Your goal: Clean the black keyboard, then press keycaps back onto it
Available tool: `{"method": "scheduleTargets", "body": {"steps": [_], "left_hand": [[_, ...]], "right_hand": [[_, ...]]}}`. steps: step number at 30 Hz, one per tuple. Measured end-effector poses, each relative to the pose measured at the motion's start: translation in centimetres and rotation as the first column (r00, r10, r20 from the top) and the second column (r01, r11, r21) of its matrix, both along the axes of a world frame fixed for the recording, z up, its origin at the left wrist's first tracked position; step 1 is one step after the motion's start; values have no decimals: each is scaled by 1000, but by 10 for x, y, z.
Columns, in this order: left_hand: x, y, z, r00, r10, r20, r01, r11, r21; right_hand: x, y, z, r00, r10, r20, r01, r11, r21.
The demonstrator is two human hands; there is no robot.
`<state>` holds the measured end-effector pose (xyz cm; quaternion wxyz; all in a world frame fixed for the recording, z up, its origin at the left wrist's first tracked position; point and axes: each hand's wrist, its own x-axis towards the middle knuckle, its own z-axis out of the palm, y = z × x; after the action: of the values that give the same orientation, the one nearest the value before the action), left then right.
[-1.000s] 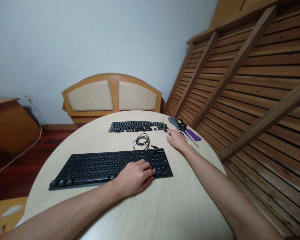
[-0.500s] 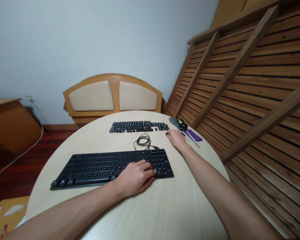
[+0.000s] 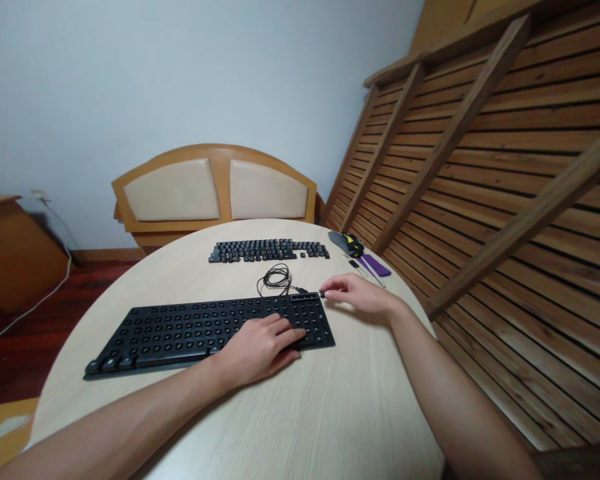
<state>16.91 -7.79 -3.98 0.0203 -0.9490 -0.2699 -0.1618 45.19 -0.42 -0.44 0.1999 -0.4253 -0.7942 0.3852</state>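
A black keyboard (image 3: pixel 180 333), stripped of most of its keycaps, lies on the table in front of me. My left hand (image 3: pixel 260 347) rests palm-down on its right part, fingers loosely stretched over the key sockets and holding nothing. Just off the keyboard's top right corner, my right hand (image 3: pixel 355 292) pinches a small black keycap (image 3: pixel 323 293) between its fingertips. Behind the keyboard is its coiled black cable (image 3: pixel 276 277). Farther back, loose black keycaps (image 3: pixel 253 250) stand in rows laid out like a keyboard.
At the table's (image 3: pixel 300 413) right edge lie a grey, black and yellow item (image 3: pixel 349 244), a purple strip (image 3: pixel 377 265) and thin wire-like tools (image 3: pixel 361 267). A slatted wooden frame (image 3: pixel 480 213) leans close on the right. Beyond the table stands a padded headboard (image 3: pixel 215 187).
My right hand has come back from the keycap rows toward the keyboard's top right corner, carrying a keycap. The left hand stays on the keyboard, its fingers shifted slightly. The view has turned a little right.
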Motion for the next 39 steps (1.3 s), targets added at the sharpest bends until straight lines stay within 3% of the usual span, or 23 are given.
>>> {"method": "scheduleTargets", "body": {"steps": [5, 13, 16, 39], "left_hand": [[-3, 2, 3, 999, 8, -37, -8, 1000, 10], [-8, 7, 10, 997, 35, -66, -38, 998, -42], [-8, 6, 10, 997, 34, -66, -37, 998, -50], [-7, 5, 5, 998, 28, -63, -28, 1000, -9]], "right_hand": [[-13, -7, 1, 990, 139, -37, -143, 976, -163], [-28, -15, -2, 971, 220, 92, -205, 967, -152], [-32, -17, -4, 967, 225, 118, -201, 962, -185], [-41, -25, -1, 961, 166, 223, -148, 984, -96]]}}
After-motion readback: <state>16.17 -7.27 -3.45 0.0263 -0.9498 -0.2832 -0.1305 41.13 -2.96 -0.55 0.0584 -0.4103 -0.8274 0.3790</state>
